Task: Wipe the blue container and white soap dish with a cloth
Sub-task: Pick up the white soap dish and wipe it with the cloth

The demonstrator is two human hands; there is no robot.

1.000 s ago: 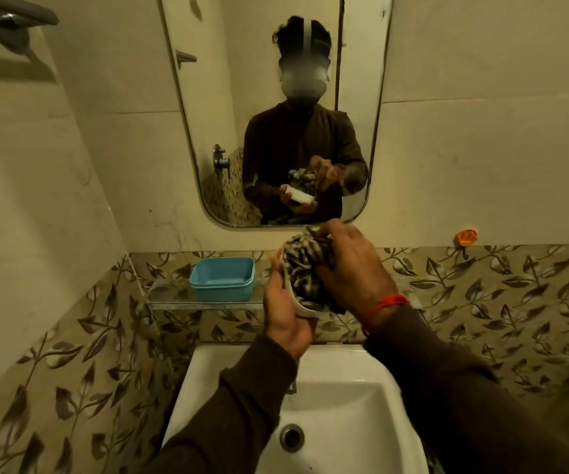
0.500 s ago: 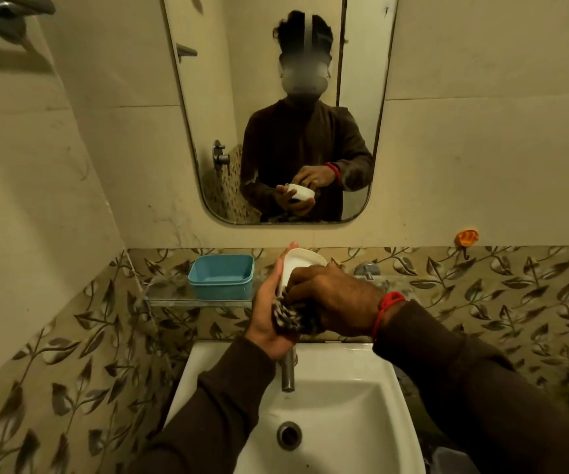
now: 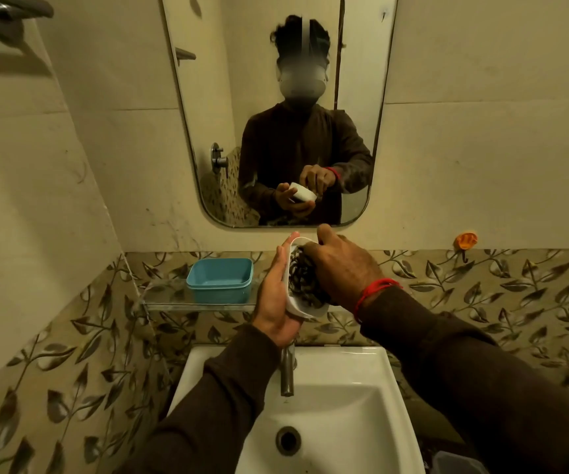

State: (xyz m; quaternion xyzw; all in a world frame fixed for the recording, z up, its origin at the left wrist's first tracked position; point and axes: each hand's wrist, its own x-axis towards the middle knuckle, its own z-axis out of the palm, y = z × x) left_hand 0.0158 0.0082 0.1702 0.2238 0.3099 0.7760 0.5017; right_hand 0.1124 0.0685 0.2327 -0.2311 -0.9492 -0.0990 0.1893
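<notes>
My left hand point(image 3: 274, 299) holds the white soap dish point(image 3: 297, 307) tilted on edge above the sink, its hollow facing right. My right hand point(image 3: 343, 268) presses a dark patterned cloth point(image 3: 302, 280) into that hollow; the cloth fills most of the dish. The blue container point(image 3: 220, 280) stands open and upright on a glass shelf point(image 3: 173, 297) to the left of my hands, untouched.
A white sink point(image 3: 331, 405) with a metal tap point(image 3: 287, 374) lies directly below my hands. A mirror point(image 3: 276, 107) on the wall ahead reflects me. An orange hook point(image 3: 466, 241) sticks to the wall at right. Leaf-patterned tiles run around the sink.
The cloth was under the dish half a second ago; now my right hand has brought it up into the dish's hollow. The dish is tilted more on edge.
</notes>
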